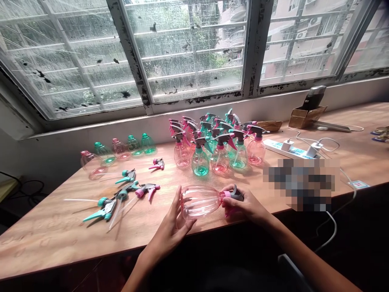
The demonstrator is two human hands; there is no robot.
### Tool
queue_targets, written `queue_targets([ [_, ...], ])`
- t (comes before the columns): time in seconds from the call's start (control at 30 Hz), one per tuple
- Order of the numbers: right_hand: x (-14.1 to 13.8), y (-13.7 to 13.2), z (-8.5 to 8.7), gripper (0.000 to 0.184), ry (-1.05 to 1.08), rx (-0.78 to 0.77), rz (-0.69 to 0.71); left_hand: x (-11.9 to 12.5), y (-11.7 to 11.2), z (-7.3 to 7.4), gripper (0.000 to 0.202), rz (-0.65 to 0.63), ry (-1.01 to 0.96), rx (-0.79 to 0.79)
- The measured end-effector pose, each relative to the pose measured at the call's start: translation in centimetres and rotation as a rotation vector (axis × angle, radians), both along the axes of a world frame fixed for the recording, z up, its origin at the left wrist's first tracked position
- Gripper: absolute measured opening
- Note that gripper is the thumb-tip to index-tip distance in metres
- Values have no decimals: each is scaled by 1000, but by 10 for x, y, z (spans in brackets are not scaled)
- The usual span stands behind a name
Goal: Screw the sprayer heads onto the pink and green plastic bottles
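Note:
A clear pink spray bottle lies sideways in the air above the table's front edge, between my two hands. My left hand is wrapped round its base end, thumb below and fingers behind. At the neck, my right hand grips the pink collar and grey spray head, which sits on the bottle's mouth. To the left, several loose trigger heads lie on the wood, among them a teal one and a pink one with white tubes. Farther back stands a group of pink and green bottles with spray heads fitted.
Headless bottles stand in a row at the back left by the window wall. On the right are a white power strip with chargers and cables, a cardboard box and a blurred patch. The wooden table ends just before me.

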State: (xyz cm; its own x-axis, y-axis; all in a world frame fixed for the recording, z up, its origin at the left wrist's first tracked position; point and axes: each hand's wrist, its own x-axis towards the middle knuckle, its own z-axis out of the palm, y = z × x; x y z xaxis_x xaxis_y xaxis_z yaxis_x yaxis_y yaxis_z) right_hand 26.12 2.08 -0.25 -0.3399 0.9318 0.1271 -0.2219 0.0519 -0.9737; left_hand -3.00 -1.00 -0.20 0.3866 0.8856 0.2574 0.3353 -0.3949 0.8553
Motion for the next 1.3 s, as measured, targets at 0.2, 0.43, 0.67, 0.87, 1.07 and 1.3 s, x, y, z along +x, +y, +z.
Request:
queue_targets([
  [0.2, -1, 1, 0, 45, -6, 6, 9, 6, -5, 15, 96, 46, 37, -52],
  [0.43, 0, 0, -1, 47, -15, -6, 3, 4, -1, 9, 92, 52, -35, -50],
  [0.67, 0, 1, -2, 46, -19, 4, 6, 4, -1, 6, 109, 66, -42, -101],
  [0.87, -1, 1, 1, 46, -14, 3, 4, 4, 0, 7, 90, 44, -3, -33],
  [1.07, -1, 0, 1, 48, -5, -5, -2, 4, -1, 8, 93, 62, 34, -59],
  [1.3, -1, -1, 2, 46, -36, 16, -8, 6, -2, 11, 105, -5, -48, -163],
])
